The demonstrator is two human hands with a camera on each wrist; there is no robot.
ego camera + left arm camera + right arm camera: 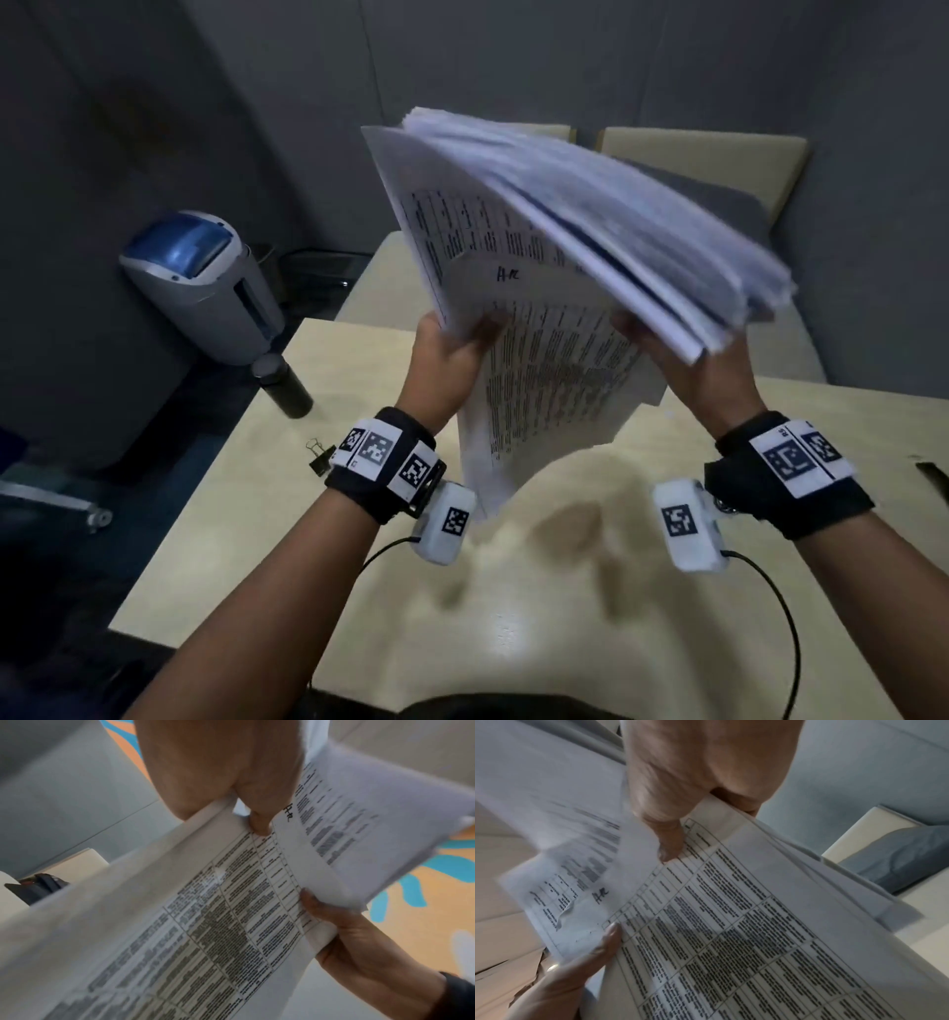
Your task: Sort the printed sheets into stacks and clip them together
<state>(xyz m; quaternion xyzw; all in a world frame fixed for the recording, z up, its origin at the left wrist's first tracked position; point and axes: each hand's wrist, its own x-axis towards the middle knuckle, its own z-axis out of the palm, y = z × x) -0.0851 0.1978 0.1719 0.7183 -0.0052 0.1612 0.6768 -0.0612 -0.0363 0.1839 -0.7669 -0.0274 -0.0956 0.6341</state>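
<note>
Behind your left hand [444, 360]: one black fabric band [385, 462] carrying white tags with black square codes, one white camera box [445, 524] with its own code tag, one thin black cable [382, 552]. Behind your right hand [703, 375]: the same set, black band [791, 473], white box [690, 524], black cable [785, 616].

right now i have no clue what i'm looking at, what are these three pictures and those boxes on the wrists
No machine: a person works with bare hands. The wide picture comes from a camera on the head; the other two come from the small white cameras strapped at each wrist, looking along the fingers. The left hand and right hand both grip a thick stack of printed papers, raised above the table and fanned apart. On the table are a black binder clip and, at its left edge, a dark bottle.
</note>
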